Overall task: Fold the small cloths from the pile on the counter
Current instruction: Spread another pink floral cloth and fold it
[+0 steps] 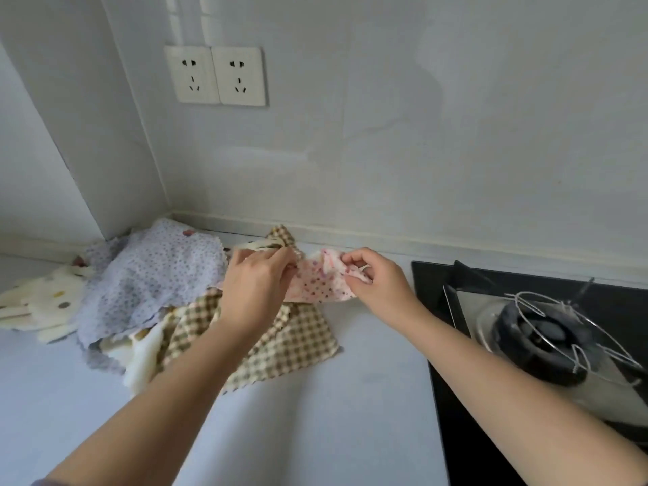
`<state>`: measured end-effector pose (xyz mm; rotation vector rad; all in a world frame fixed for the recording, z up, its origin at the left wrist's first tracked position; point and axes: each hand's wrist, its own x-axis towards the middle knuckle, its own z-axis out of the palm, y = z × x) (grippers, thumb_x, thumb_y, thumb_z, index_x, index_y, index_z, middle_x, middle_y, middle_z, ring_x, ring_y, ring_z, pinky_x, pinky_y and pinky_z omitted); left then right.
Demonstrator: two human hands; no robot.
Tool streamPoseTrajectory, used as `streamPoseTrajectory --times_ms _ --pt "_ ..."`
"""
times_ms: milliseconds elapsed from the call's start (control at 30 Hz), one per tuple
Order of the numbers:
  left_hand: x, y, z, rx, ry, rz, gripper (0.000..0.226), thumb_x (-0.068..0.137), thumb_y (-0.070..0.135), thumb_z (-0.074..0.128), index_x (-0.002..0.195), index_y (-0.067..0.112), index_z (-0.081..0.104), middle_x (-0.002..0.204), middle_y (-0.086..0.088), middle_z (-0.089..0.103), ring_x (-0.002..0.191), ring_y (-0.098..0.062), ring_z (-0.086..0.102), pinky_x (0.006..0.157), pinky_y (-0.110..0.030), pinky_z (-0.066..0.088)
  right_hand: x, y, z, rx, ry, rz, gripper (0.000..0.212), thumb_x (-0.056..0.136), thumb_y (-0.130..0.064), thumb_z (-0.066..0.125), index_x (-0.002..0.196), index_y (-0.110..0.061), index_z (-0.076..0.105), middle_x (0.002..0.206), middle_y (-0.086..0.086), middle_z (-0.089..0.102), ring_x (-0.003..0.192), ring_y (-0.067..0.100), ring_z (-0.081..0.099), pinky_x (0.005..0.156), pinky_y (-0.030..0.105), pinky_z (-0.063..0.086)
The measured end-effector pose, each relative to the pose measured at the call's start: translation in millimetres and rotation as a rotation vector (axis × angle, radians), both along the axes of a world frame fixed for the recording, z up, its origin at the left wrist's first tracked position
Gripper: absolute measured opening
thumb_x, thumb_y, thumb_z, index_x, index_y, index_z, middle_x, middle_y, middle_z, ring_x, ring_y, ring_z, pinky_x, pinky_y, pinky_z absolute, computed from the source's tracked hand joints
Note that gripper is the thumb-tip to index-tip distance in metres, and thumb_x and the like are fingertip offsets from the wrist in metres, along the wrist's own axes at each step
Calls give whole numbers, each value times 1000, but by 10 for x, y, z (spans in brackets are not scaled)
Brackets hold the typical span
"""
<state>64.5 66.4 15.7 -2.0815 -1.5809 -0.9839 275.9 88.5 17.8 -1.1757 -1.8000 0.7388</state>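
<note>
A small pink floral cloth (317,284) hangs stretched between both hands, just above the pile. My left hand (254,285) pinches its left edge. My right hand (377,280) pinches its right edge, fingers curled round the fabric. Beneath them lies a brown-and-cream checked cloth (287,342), spread flat toward the counter's front. A lilac dotted cloth (154,278) covers the pile's left part, with cream cloths (140,363) poking out under it.
A cream cloth with coloured dots (38,303) lies at the far left. A black gas hob (466,415) with a burner and wire pan support (547,335) fills the right side. The pale counter (333,415) runs toward me. Two wall sockets (215,75) sit above the corner.
</note>
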Motion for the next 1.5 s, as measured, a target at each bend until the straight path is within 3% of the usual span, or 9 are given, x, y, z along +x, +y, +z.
streamPoseTrajectory --times_ms 300,467,567,667,800,900,1133,1333,1500 --pt "28 -1112 -274 3 -312 -119 21 86 3 66 79 6 47 66 4 58 53 -18 54 48 -29 39 175 -983 -253 32 -162 -147 14 79 -26 77 89 -18 73 80 -8 67 70 3 58 57 7 40" --pt "-215 -1611 -476 -87 -212 -209 28 83 0 65 82 15 41 73 6 61 63 -23 62 52 -31 45 171 -1586 -319 -23 -255 -349 45 92 -35 49 54 -16 37 53 0 38 58 21 38 55 33 28" --pt "-384 -1721 -641 -208 -180 -256 18 77 11 57 87 22 46 81 6 65 74 -19 64 65 -34 52 130 -1713 -340 112 -597 -488 47 96 -42 40 56 -18 46 67 -3 50 72 22 46 72 34 35" --pt "-443 -1664 -629 -346 -161 -325 28 75 23 43 98 23 59 90 9 66 83 -9 62 75 -29 49 83 -1716 -376 425 -418 -216 28 95 -28 48 71 -20 59 85 -4 59 84 16 52 85 34 42" --pt "-450 -1618 -658 -321 -109 -369 42 91 48 30 66 25 55 74 8 55 67 -4 53 67 -26 37 -10 -1729 -518 145 -662 203 28 102 -30 42 109 -22 69 133 -11 57 126 8 46 105 27 34" --pt "-470 -1589 -699 -275 -126 -254 54 94 54 24 54 24 44 66 5 51 61 -6 51 65 -27 34 17 -1731 -481 204 -954 -29 36 103 -40 28 88 -26 58 101 -10 57 103 20 53 92 34 36" --pt "-392 -1658 -621 -83 115 130 41 87 52 38 69 21 58 82 3 61 82 -22 58 80 -39 40 111 -1766 -449 238 -736 -170 45 101 -43 38 62 -20 41 69 -3 51 69 22 52 63 32 28" --pt "-292 -1716 -686 -360 131 -232 57 83 60 40 125 25 58 111 6 60 105 -19 57 92 -36 44 91 -1754 -502 146 -596 38 18 94 -35 52 85 -25 63 90 -12 58 82 6 56 79 34 50" --pt "-291 -1694 -636 -342 -40 -318 34 84 30 72 116 22 65 90 12 49 76 -10 53 73 -29 48 24 -1792 -546 155 -519 149 31 88 -52 52 101 -27 66 98 -18 58 94 2 56 89 32 48"
